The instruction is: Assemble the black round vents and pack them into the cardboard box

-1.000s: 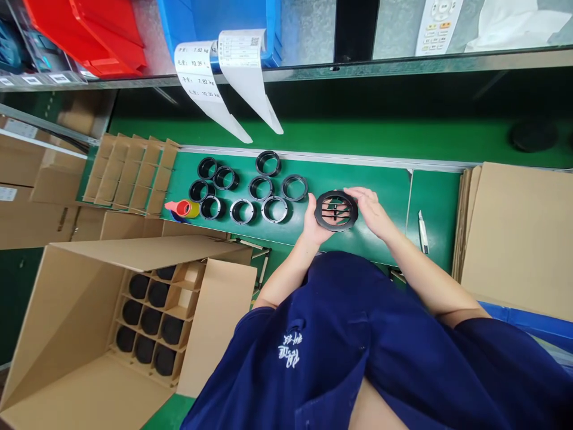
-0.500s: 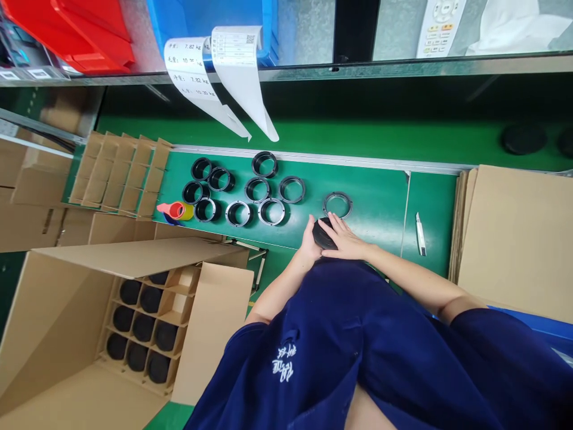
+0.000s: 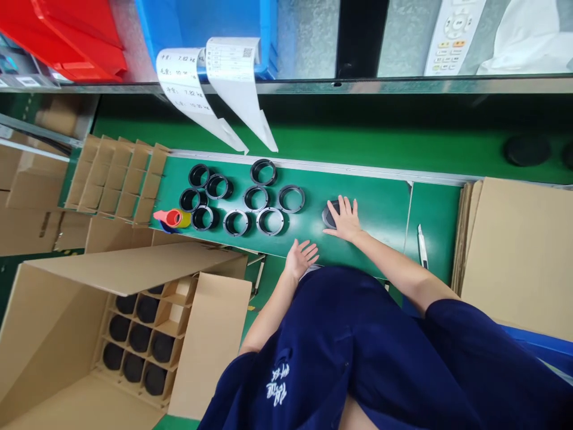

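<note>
My right hand (image 3: 344, 220) lies flat, fingers stretched out, on top of a black round part (image 3: 328, 215) on the green bench (image 3: 380, 203); only the part's left edge shows under the palm. My left hand (image 3: 301, 257) hovers open near the bench's front edge, fingers spread, holding nothing. To the left, several black rings (image 3: 268, 221) lie in a loose group on the bench.
A cardboard box (image 3: 89, 334) with a divider grid holding several black parts stands open at lower left. Flat cardboard dividers (image 3: 120, 179) lie left of the rings, beside a red and yellow tape roll (image 3: 172, 218). A utility knife (image 3: 421, 245) and stacked cardboard sheets (image 3: 519, 251) are on the right.
Both hands held a black grille disc above the bench a second ago. Now the right hand presses a black part flat on the bench, and the left hand has let go and pulled back.
</note>
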### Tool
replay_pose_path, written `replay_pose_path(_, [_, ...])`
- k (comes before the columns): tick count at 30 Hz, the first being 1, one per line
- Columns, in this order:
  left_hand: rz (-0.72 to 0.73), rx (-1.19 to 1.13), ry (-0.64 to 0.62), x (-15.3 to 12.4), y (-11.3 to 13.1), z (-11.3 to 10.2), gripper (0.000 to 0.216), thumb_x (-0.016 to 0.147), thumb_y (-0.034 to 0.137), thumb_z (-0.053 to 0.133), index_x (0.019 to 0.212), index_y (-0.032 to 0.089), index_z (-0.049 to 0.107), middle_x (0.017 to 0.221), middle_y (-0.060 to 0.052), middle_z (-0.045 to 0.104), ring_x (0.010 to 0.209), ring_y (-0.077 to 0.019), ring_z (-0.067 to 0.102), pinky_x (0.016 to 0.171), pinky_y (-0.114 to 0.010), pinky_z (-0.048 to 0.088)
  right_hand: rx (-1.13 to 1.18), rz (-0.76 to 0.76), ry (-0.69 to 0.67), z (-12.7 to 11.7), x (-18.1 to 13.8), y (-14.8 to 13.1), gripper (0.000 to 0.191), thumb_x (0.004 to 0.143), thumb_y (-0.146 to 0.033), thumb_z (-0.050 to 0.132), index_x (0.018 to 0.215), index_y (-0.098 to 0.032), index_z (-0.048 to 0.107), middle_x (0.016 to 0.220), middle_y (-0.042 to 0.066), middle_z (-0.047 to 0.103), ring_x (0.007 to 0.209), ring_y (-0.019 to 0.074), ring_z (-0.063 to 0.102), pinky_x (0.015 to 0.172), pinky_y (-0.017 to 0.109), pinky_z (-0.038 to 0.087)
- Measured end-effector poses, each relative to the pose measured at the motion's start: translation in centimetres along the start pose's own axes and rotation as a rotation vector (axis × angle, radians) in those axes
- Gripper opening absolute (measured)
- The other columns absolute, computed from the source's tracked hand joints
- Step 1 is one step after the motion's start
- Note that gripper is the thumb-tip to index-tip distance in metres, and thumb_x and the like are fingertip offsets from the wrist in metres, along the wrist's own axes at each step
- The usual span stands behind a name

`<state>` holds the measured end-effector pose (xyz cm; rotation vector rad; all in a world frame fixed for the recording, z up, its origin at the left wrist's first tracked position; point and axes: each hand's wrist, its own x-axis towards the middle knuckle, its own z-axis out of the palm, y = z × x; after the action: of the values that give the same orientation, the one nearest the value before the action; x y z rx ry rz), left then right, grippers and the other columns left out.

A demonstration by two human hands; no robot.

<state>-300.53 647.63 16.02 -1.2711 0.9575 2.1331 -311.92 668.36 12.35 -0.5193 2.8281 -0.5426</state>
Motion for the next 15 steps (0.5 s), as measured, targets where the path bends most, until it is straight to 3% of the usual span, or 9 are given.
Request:
replay_pose_path(4, [-0.029, -0.002, 0.128, 0.4, -0.1, -0.6, 0.045, 0.107, 0.05, 0.045, 0.126, 0.014, 0.065, 0.133, -0.02, 0.069, 0.112, -0.0241, 0.072, 0.098, -0.038, 0.058, 0.061, -0.105, 0.163, -0.8, 0.9, -1.2, 0.085, 0.102, -0.053, 0.056, 0.17, -0.011, 0.026, 0.177, 0.022, 0.009, 0.165, 0.04, 0.008, 0.131, 0.066, 0.001])
replay_pose_path(8, [-0.002, 0.068, 0.27, 2.1, 0.9, 1.1, 0.029, 0.107, 0.035, 0.046, 0.113, 0.016, 0.067, 0.116, -0.015, 0.073, 0.094, -0.018, 0.074, 0.085, -0.03, 0.062, 0.078, -0.112, 0.054, 0.7, 1.6, -1.7, 0.075, 0.104, -0.047, 0.056, 0.166, -0.009, 0.037, 0.174, 0.023, 0.022, 0.163, 0.0373, 0.02, 0.132, 0.063, 0.008])
replay_pose_path(10, [0.08, 0.16, 0.293, 3.3, 1.5, 2.6, 0.023, 0.106, 0.03, 0.048, 0.108, 0.017, 0.067, 0.113, -0.014, 0.073, 0.094, -0.0172, 0.074, 0.085, -0.029, 0.062, 0.097, -0.119, 0.022, 0.9, 2.7, -0.3, 0.074, 0.104, -0.049, 0.056, 0.166, -0.012, 0.038, 0.175, 0.02, 0.021, 0.163, 0.0349, 0.019, 0.133, 0.06, 0.01])
replay_pose_path(12, [0.196, 0.299, 0.317, 4.7, 1.7, 4.4, 0.017, 0.104, 0.028, 0.053, 0.11, 0.018, 0.066, 0.119, -0.014, 0.072, 0.103, -0.02, 0.074, 0.092, -0.032, 0.062, 0.125, -0.068, 0.072, -0.8, 4.0, 3.8, 0.075, 0.104, -0.051, 0.056, 0.166, -0.014, 0.037, 0.175, 0.018, 0.021, 0.164, 0.034, 0.017, 0.133, 0.06, 0.011])
replay_pose_path(15, [0.465, 0.612, 0.367, 6.6, 1.8, 6.7, 0.037, 0.094, 0.033, 0.069, 0.129, 0.024, 0.061, 0.145, -0.014, 0.062, 0.129, -0.0293, 0.066, 0.108, -0.043, 0.056, 0.248, 0.309, 0.331, -7.6, 5.1, 15.9, 0.07, 0.107, -0.051, 0.048, 0.162, -0.008, 0.043, 0.173, 0.024, 0.024, 0.163, 0.0398, 0.017, 0.13, 0.066, 0.01])
